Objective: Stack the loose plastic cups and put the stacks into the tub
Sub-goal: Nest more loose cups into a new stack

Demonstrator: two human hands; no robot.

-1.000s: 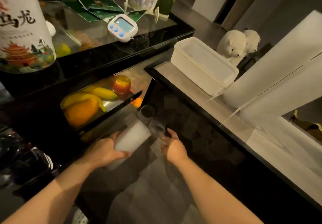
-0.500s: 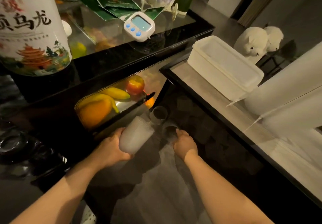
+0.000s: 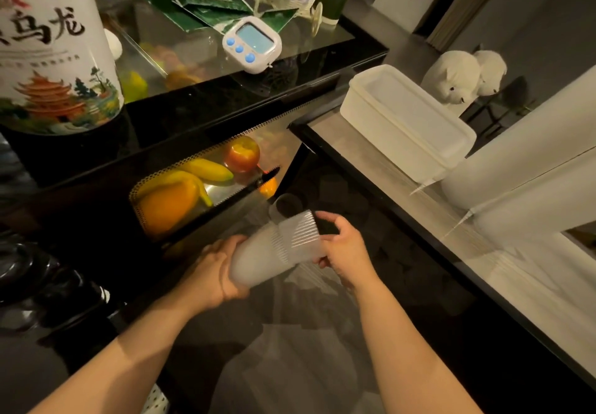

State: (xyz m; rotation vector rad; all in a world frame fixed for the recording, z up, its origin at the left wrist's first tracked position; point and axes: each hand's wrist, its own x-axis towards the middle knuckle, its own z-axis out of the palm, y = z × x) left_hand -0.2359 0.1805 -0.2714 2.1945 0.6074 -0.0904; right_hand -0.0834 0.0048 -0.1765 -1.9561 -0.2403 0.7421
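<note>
My left hand [image 3: 211,268] grips the bottom end of a stack of translucent ribbed plastic cups [image 3: 258,259], held tilted on its side over the dark lower shelf. My right hand [image 3: 343,249] holds one more cup [image 3: 300,234] by its rim, fitted over the open end of the stack. Another loose clear cup [image 3: 285,205] stands on the dark shelf just behind the stack. The white rectangular tub [image 3: 403,120] sits on the grey ledge to the upper right, apart from both hands.
A mesh drawer with bananas [image 3: 206,170], an apple [image 3: 242,155] and an orange pepper [image 3: 167,207] lies to the left. A digital timer [image 3: 251,44] and a large tea tin [image 3: 51,49] stand on the glass top. White rolls [image 3: 522,155] and a plush bear [image 3: 458,80] are at right.
My right hand picked a loose cup off the shelf and brought it onto the open end of the stack in my left hand. The camera view shifted left.
</note>
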